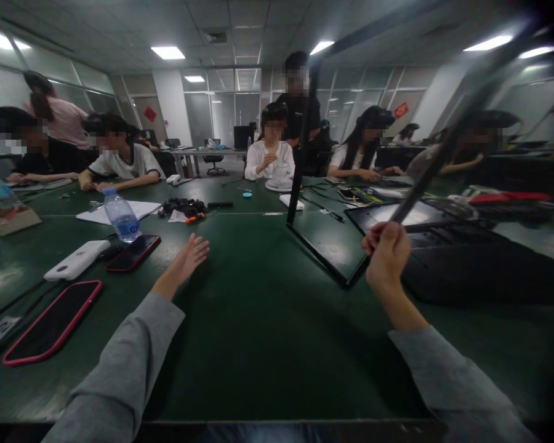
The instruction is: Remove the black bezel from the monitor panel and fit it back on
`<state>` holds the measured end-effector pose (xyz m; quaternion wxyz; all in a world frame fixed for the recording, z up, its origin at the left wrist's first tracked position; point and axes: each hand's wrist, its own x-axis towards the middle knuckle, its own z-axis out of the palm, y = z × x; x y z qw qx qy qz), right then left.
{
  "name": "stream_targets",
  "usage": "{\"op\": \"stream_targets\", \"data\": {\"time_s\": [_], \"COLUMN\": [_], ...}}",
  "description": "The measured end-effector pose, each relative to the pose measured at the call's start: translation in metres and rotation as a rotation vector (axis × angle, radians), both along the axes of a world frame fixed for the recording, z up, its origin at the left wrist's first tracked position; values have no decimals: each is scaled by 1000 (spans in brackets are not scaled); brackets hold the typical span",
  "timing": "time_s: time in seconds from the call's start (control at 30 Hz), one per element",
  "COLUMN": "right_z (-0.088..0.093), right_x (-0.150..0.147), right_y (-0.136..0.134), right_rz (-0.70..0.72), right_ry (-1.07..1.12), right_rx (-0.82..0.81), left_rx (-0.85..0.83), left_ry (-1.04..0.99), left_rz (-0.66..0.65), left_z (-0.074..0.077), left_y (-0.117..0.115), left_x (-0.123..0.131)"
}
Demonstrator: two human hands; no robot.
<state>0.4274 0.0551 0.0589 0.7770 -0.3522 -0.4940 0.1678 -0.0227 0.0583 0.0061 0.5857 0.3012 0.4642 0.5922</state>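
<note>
My right hand (388,255) is closed around one side of a thin black rectangular frame (317,254), which is held up and tilted above the green table (258,344). The far upper part of the frame is blurred. My left hand (190,258) hovers over the table with its fingers apart and nothing in it. Nearest to it on the left lies a phone with a red edge (133,253), beside a water bottle (121,216). To the right of the frame are a dark panel (397,214) and a large black piece (484,264).
A white power bank (77,259) with cables and a second phone (53,321) lie at the left. Black items with an orange part (195,218) sit on the table beyond my left hand. Cables and a white fan (279,184) are farther back. Several people sit across the table.
</note>
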Motion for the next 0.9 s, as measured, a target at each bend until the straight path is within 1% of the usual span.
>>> {"op": "stream_targets", "data": {"time_s": [0.03,0.07,0.1,0.17,0.23,0.33,0.4,0.47,0.6,0.7,0.77,0.8,0.83,0.9], "right_z": [1,0,-3,-13,-26,-41,-46,-48,-51,-56,-58,-59,-58,-56], "right_x": [8,15,23,36,44,45,38,30,14,0,-13,-20,-27,-39], "right_y": [4,8,12,19,25,29,30,28,24,19,13,8,3,-10], "right_rz": [34,80,138,277,376,418,415,411,442,487,527,583,679,968], "right_ry": [143,265,370,537,645,721,767,804,816,788,720,654,561,290], "right_rx": [4,-27,-93,-289,-457,-609,-666,-684,-715,-791,-852,-882,-910,-944], "left_rx": [-29,-43,-46,-30,-21,-29,-39,-53,-77,-101,-109,-111,-109,-125], "left_ry": [26,51,75,94,65,5,0,-4,-39,-59,-71,-75,-78,-76], "left_rz": [21,39,53,61,27,-62,-77,-75,-140,-194,-211,-210,-204,-169], "left_z": [-4,-7,-10,-13,-13,-11,-8,-6,-2,-2,-2,-2,-2,-2], "left_y": [3,6,7,8,6,2,0,-2,-7,-11,-13,-15,-15,-16], "left_x": [3,6,8,12,14,18,21,25,36,48,56,59,62,65]}}
